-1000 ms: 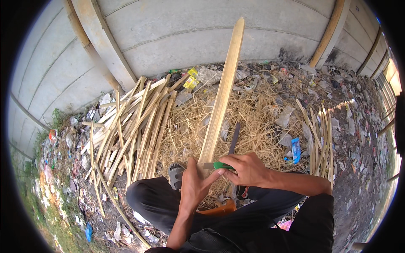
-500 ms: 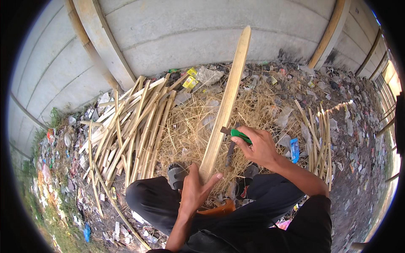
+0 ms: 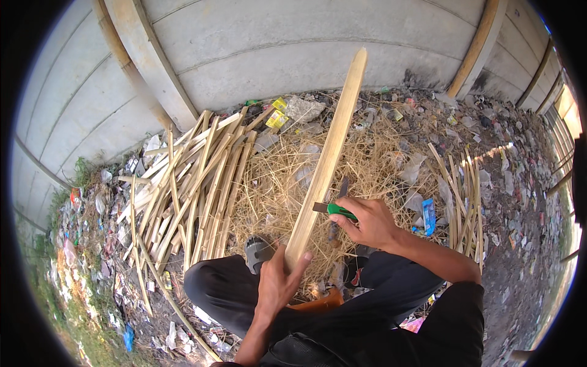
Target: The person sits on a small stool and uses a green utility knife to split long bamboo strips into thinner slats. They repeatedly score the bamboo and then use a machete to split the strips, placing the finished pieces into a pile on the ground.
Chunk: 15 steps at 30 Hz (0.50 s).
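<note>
A long pale split-bamboo slat [image 3: 333,137] slants up and away from me, its far tip tapered. My left hand [image 3: 279,282] is closed around its near end, thumb on the right edge. In my right hand [image 3: 373,225] is a green-handled knife [image 3: 341,211] with a short, dark, blunt-ended blade. That blade lies across the slat's lower half, seemingly touching its face. Under the right hand, a dark metal blade-like tool [image 3: 343,186] rests on the straw, partly covered by the fingers.
Many bamboo strips [image 3: 205,177] are heaped at the left, and a smaller bundle [image 3: 466,202] lies at the right. Dry shavings [image 3: 272,183] cover the ground between them, with litter around. A concrete panel wall [image 3: 269,61] stands behind. An orange object [image 3: 321,301] lies between my legs.
My right hand has drawn the knife down along the slat toward me and slightly left. The slat's far tip has dropped a little, and my left hand keeps its hold.
</note>
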{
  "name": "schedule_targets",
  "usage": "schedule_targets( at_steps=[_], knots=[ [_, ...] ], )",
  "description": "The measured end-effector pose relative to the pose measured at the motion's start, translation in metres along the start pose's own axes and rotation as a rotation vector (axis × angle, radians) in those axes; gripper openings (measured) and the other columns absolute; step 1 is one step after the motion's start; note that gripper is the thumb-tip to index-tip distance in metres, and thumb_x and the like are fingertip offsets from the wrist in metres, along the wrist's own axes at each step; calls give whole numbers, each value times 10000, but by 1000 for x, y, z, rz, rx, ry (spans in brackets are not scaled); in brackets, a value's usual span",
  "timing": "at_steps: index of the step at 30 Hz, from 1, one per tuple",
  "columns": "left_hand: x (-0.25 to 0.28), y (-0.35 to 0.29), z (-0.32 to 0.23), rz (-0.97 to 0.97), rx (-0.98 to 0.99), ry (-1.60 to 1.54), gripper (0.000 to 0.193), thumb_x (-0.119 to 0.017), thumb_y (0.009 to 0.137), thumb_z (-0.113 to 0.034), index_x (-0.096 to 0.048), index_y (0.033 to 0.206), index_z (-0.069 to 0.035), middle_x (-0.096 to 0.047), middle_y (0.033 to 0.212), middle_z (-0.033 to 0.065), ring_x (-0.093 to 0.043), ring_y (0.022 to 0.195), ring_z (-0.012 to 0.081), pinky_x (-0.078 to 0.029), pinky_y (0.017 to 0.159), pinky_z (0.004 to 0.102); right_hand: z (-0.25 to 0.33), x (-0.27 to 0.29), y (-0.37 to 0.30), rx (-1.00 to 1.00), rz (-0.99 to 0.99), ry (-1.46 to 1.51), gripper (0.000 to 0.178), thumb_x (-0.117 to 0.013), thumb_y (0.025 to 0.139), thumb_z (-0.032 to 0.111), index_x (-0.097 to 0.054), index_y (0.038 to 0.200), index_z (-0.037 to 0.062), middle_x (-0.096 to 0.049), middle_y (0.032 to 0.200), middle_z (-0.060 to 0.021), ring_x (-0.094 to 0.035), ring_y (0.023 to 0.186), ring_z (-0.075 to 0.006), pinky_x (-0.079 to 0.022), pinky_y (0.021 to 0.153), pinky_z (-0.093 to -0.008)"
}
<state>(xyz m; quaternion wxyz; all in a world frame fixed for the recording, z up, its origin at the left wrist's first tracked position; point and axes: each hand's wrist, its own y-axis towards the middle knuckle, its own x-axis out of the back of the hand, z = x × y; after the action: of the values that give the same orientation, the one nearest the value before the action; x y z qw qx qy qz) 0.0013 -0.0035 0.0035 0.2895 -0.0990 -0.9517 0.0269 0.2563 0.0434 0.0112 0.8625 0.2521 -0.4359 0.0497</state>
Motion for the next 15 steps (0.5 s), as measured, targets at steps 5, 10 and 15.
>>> schedule_targets(
  at_steps=[5, 10, 15],
  knots=[
    [-2, -9, 12, 28, 32, -5, 453, -721, 975, -387, -646, 1050, 53, -625, 598, 187, -659, 522, 306, -476, 541, 414, -16, -5, 3, -1, -9, -1, 276, -709, 975, 334, -699, 1060, 71, -739, 842, -105, -698, 620, -291, -541, 547, -393],
    [-1, -19, 25, 72, 83, -48, 468, -704, 981, -387, -671, 1146, 50, -673, 697, 203, -690, 627, 294, -512, 621, 416, -28, -4, 9, -95, -7, -7, 296, -650, 1017, 353, -704, 1065, 66, -716, 777, -119, -675, 593, -296, -511, 542, -405],
    [2, -61, 60, 262, 113, -66, 511, -700, 974, -418, -676, 1207, 35, -700, 767, 232, -730, 729, 348, -550, 711, 445, -170, 52, 28, -410, -379, -190, 442, -552, 1074, 409, -697, 1035, -6, -577, 665, -80, -508, 579, -185, -429, 605, -388]
  ],
)
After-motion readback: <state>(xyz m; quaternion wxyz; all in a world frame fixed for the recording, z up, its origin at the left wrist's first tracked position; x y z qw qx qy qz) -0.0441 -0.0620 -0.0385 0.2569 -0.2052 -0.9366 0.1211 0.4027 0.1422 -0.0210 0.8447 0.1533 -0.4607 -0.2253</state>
